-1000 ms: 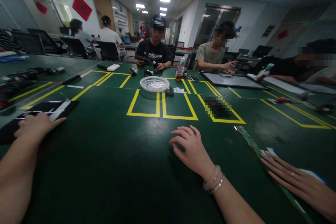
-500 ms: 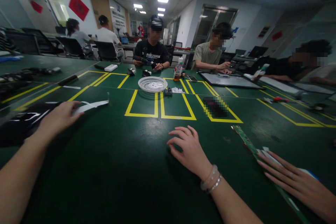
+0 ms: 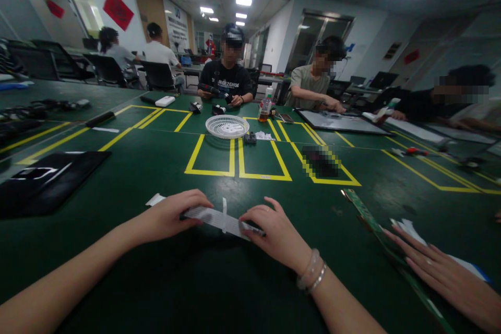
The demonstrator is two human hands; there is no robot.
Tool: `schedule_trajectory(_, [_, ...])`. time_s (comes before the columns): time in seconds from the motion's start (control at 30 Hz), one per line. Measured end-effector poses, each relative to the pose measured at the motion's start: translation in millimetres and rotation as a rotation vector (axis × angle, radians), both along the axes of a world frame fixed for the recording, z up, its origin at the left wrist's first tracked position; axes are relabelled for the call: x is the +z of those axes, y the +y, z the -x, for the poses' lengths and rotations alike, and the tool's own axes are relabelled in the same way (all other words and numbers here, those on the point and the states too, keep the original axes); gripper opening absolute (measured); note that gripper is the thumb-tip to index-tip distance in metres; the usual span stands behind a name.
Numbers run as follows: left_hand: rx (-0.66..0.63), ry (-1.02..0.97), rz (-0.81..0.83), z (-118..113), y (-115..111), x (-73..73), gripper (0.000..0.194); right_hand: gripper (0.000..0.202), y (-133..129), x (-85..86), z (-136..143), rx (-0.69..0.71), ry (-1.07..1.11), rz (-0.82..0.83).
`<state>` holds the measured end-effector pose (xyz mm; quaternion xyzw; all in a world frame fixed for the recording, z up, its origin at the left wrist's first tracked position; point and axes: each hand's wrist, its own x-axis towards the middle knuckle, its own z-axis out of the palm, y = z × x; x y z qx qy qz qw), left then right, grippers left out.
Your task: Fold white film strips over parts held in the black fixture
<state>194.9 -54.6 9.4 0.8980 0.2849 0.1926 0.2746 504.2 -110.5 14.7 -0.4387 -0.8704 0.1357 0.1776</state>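
A pale, flat strip (image 3: pixel 211 218) spans the gap between my hands above the green table (image 3: pixel 188 287). A narrow white band or tape crosses it near the middle. My left hand (image 3: pixel 176 215) is closed on the strip's left part, and a white end sticks out behind it. With thumb and fingers, my right hand (image 3: pixel 276 227) pinches the right end; two bracelets circle that wrist. On the left, a glossy black flat piece (image 3: pixel 74 177) lies on the table.
At the right, another person's hand (image 3: pixel 442 271) rests by a long green circuit board (image 3: pixel 366 211). A white round basket (image 3: pixel 227 126), a bottle (image 3: pixel 265 107) and yellow tape rectangles (image 3: pixel 209 172) are farther back. Several people sit around the table and beyond.
My left hand has brought the pale strip from the black piece at left to the middle. My right hand, empty and spread before, now grips its other end.
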Motion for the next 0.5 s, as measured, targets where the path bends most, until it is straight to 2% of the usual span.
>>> schedule_trajectory(0.17, [0.001,-0.087,-0.003,2.0,2.8,-1.7,0.027,0.033,-0.1,-1.4,0.8,0.030,0.055,0.025])
schedule_trajectory(0.33, [0.060,-0.055,0.011,8.9,9.1,0.6,0.029,0.027,-0.8,-0.3,-0.5,-0.040,0.134,0.040])
schedule_trajectory(0.4, [0.161,0.002,0.024,17.8,16.0,2.5,0.040,0.026,1.6,-1.3,-2.5,-0.079,0.280,0.110])
schedule_trajectory(0.5, [0.440,0.092,-0.015,47.2,34.9,5.6,0.066,0.030,7.5,-3.8,-6.2,-0.173,0.624,0.251])
